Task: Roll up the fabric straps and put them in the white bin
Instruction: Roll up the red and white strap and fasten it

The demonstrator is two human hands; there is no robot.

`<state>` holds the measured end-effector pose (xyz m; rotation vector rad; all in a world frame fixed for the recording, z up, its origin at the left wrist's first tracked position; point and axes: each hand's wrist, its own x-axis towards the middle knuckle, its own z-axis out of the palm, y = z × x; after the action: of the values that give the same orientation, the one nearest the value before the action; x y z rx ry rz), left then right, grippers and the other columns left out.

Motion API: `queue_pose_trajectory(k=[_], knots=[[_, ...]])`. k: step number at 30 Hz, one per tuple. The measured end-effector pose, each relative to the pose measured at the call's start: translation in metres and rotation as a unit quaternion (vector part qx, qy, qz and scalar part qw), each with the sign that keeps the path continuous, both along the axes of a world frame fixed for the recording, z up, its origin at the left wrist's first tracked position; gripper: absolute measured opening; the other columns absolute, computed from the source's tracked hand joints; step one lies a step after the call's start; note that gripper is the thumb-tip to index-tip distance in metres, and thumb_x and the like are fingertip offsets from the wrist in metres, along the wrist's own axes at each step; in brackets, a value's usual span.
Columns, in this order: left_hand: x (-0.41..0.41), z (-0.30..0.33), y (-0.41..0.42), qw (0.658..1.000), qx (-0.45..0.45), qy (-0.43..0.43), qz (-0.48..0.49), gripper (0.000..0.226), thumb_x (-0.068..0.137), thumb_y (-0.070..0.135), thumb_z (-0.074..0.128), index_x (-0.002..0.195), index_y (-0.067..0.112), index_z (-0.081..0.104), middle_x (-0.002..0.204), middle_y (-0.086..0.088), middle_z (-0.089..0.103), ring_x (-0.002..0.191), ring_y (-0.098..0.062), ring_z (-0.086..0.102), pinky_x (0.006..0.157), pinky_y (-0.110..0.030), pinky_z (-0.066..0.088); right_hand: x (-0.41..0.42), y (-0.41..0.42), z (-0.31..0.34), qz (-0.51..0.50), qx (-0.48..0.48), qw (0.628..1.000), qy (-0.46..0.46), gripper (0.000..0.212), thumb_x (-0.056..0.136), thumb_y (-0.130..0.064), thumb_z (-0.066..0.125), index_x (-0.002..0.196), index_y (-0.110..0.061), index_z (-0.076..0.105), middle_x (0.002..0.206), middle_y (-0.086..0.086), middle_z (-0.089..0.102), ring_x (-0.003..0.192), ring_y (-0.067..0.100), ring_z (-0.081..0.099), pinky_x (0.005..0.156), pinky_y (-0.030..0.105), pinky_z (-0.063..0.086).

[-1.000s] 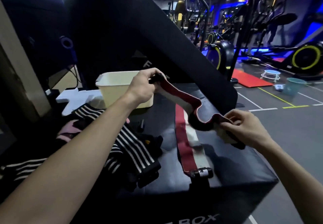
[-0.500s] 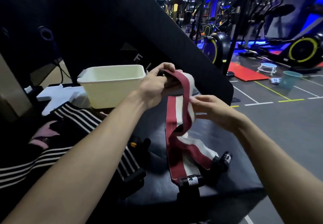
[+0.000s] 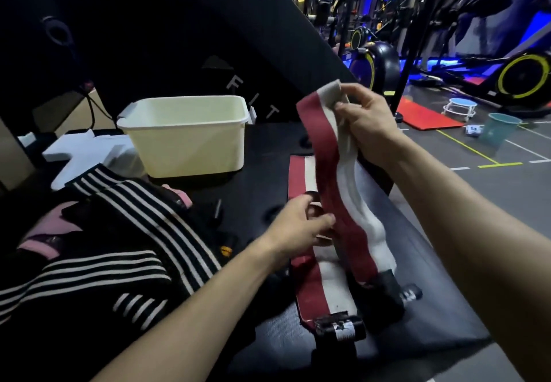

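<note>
A red-and-white fabric strap (image 3: 343, 197) hangs upright over the black padded box (image 3: 423, 316). My right hand (image 3: 363, 116) pinches its top end, raised above the box. My left hand (image 3: 301, 226) grips the strap lower down, near its middle. The strap's black end (image 3: 390, 289) rests on the pad. A second red-and-white strap (image 3: 316, 289) lies flat beneath, with a black buckle end at the front. The white bin (image 3: 185, 137) stands at the back left of the pad, open side up; I see nothing inside it.
A pile of black straps with white stripes (image 3: 131, 232) lies left of my left arm, with pink fabric (image 3: 38, 244) under it. A black slanted pad rises behind the bin. Gym machines and a teal bucket (image 3: 501, 131) stand on the floor to the right.
My right hand has taken the strap's top end and lifted it. My left hand let go of the top and dropped down to grip the strap's middle.
</note>
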<state>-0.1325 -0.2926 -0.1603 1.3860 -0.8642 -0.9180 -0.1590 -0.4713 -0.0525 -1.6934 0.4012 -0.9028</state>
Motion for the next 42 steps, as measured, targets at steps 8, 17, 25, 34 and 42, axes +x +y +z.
queue_pose_trajectory(k=[8, 17, 25, 34, 42], knots=[[0.024, 0.026, 0.004, 0.994, -0.055, 0.088, 0.047, 0.023, 0.103, 0.001, 0.046, 0.109, 0.004, 0.067, 0.070, -0.006, 0.051, 0.046, -0.005, 0.040, 0.038, -0.017, 0.032, 0.038, -0.043, -0.026, 0.004, 0.044, 0.997, 0.062, 0.062, 0.084, 0.021, 0.047, 0.129, -0.018, 0.065, 0.105, 0.008, 0.070, 0.087, 0.021, 0.060, 0.073, 0.030, 0.047], [0.024, -0.006, 0.020, 0.991, 0.103, 0.084, 0.026, 0.024, 0.101, -0.007, 0.045, 0.112, -0.004, 0.066, 0.063, 0.002, 0.064, 0.043, -0.006, 0.056, 0.036, -0.018, 0.042, 0.047, -0.034, -0.104, -0.024, -0.105, 0.929, 0.354, 0.053, 0.096, 0.005, 0.048, 0.146, -0.011, 0.053, 0.121, 0.006, 0.066, 0.087, 0.012, 0.068, 0.070, 0.014, 0.048], [0.026, -0.006, 0.022, 0.989, 0.139, 0.042, -0.005, 0.013, 0.097, 0.001, 0.052, 0.105, 0.006, 0.059, 0.051, 0.008, 0.056, 0.040, -0.006, 0.051, 0.038, -0.019, 0.038, 0.048, -0.034, -0.105, -0.101, -0.144, 0.928, 0.329, 0.029, 0.082, -0.004, 0.060, 0.101, -0.013, 0.079, 0.086, -0.001, 0.072, 0.078, 0.010, 0.065, 0.068, 0.019, 0.048], [0.025, -0.008, 0.020, 0.986, 0.160, 0.039, -0.004, 0.015, 0.095, 0.005, 0.056, 0.109, 0.007, 0.058, 0.058, 0.001, 0.057, 0.045, -0.010, 0.052, 0.042, -0.022, 0.037, 0.050, -0.028, -0.118, -0.065, -0.251, 0.872, 0.415, 0.031, 0.086, -0.007, 0.063, 0.112, -0.016, 0.079, 0.116, 0.007, 0.076, 0.112, 0.025, 0.068, 0.092, 0.027, 0.051], [0.011, 0.001, 0.029, 0.984, 0.168, -0.007, 0.062, 0.009, 0.096, 0.004, 0.057, 0.098, 0.013, 0.057, 0.054, 0.003, 0.059, 0.040, -0.008, 0.053, 0.039, -0.021, 0.044, -0.005, 0.001, -0.096, -0.013, -0.254, 0.861, 0.440, 0.063, 0.094, -0.046, 0.064, 0.146, -0.013, 0.052, 0.143, 0.013, 0.059, 0.123, 0.026, 0.060, 0.099, 0.032, 0.046]])
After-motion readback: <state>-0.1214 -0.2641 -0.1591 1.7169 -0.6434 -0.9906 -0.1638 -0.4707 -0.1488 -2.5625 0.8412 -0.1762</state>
